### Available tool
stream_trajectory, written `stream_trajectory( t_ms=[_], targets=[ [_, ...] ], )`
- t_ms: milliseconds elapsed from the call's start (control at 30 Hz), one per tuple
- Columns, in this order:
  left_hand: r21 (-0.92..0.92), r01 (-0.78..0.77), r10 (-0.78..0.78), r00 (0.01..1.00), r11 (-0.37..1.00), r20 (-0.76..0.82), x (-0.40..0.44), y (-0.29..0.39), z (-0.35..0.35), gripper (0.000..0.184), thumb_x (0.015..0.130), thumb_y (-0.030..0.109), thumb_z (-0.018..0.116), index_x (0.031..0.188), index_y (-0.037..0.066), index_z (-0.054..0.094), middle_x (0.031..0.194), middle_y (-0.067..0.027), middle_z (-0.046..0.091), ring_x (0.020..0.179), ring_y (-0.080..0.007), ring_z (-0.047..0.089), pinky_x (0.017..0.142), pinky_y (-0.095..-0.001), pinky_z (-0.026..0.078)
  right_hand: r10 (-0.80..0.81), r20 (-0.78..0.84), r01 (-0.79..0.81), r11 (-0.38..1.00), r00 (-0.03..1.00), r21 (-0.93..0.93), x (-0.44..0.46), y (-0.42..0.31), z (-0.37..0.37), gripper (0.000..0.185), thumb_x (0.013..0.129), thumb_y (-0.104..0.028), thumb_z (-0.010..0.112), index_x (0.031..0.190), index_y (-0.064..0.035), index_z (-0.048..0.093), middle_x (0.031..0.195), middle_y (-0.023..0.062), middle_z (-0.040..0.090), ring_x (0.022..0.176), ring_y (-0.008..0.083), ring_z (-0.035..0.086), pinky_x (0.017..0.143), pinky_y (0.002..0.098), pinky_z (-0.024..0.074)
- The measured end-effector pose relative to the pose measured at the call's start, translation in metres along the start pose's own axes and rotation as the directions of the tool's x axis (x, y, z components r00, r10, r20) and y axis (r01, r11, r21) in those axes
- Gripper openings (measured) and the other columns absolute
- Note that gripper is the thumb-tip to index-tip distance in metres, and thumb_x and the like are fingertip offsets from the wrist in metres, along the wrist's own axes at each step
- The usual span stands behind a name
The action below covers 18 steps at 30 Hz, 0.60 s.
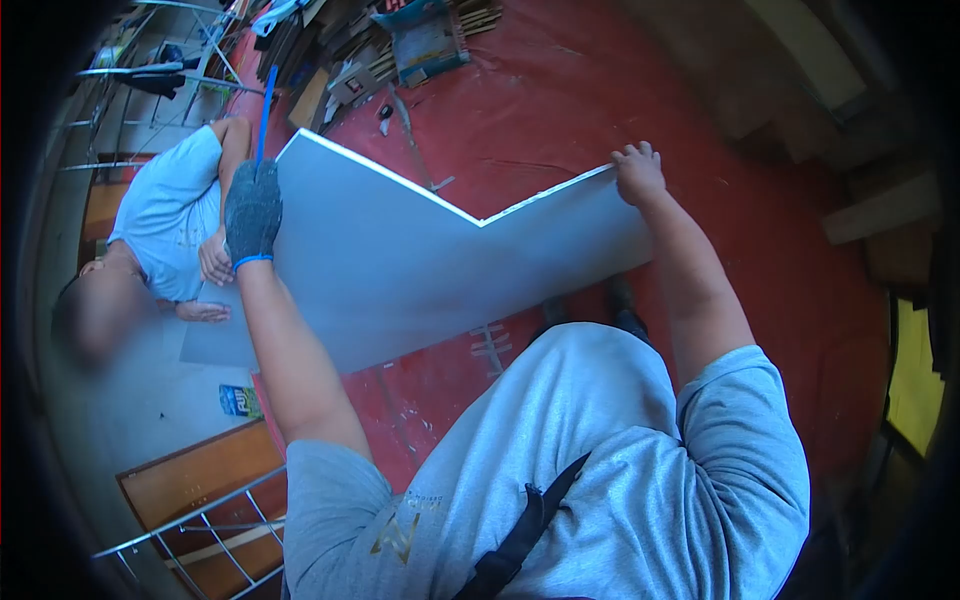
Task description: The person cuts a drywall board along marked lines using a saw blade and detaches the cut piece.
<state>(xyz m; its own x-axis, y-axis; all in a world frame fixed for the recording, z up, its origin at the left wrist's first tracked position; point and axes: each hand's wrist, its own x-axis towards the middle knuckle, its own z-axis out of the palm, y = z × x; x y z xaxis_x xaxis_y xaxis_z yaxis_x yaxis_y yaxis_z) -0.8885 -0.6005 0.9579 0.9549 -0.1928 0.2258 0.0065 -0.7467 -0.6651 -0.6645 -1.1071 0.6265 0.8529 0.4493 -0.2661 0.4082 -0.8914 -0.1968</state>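
A large grey board (400,260) with a white, plasterboard-like cut edge and a V-shaped notch stands in front of me. My left hand (252,212), in a dark glove with a blue cuff, is closed at the board's left side. From its top rises a long thin blue strip (267,115), whose kind I cannot make out. My bare right hand (638,174) grips the board's upper right corner, fingers over the white edge. Close to my left hand, another person's hands (212,262) are at the board's left end.
A crouching person (170,210) is at the left. Scrap wood and a torn bag (425,45) lie at the back on the red floor covering (560,90). Metal scaffold frames (215,535) stand at the left. A small printed packet (238,400) lies near the board's lower left.
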Motion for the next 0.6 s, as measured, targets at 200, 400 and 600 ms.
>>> stream_trajectory(
  t_ms=[200, 400, 600],
  targets=[
    [-0.066, -0.098, 0.092, 0.992, 0.993, -0.084, 0.01, -0.009, -0.003, 0.028, 0.088, 0.004, 0.059, 0.115, 0.009, 0.065, 0.096, -0.017, 0.063, 0.086, -0.0356, 0.065, 0.074, -0.0473, 0.053, -0.08, -0.131, 0.084, 0.996, 0.988, 0.022, 0.005, 0.018, 0.014, 0.033, 0.092, -0.001, 0.057, 0.121, -0.0133, 0.065, 0.126, 0.0067, 0.066, 0.126, 0.0318, 0.055, 0.105, 0.0436, 0.0495],
    [-0.118, -0.095, 0.089, 0.995, 0.988, -0.052, 0.009, -0.009, -0.008, 0.027, 0.089, 0.004, 0.058, 0.115, 0.01, 0.066, 0.097, -0.0163, 0.064, 0.09, -0.0356, 0.066, 0.076, -0.0471, 0.054, -0.079, -0.112, 0.087, 0.994, 0.991, 0.067, 0.004, 0.019, 0.012, 0.028, 0.09, 0.0, 0.058, 0.114, -0.0096, 0.066, 0.123, 0.0077, 0.068, 0.121, 0.0325, 0.057, 0.102, 0.0416, 0.0512],
    [-0.126, 0.276, -0.256, 0.954, 0.953, 0.155, 0.029, 0.015, -0.035, 0.026, 0.095, 0.007, 0.057, 0.119, 0.01, 0.066, 0.114, -0.0183, 0.068, 0.103, -0.0344, 0.068, 0.084, -0.0436, 0.056, -0.09, 0.031, 0.084, 0.983, 0.995, 0.164, 0.022, 0.034, -0.004, 0.022, 0.086, -0.007, 0.07, 0.107, -0.0112, 0.072, 0.112, 0.0095, 0.073, 0.115, 0.0307, 0.062, 0.097, 0.0428, 0.0545]
  ],
)
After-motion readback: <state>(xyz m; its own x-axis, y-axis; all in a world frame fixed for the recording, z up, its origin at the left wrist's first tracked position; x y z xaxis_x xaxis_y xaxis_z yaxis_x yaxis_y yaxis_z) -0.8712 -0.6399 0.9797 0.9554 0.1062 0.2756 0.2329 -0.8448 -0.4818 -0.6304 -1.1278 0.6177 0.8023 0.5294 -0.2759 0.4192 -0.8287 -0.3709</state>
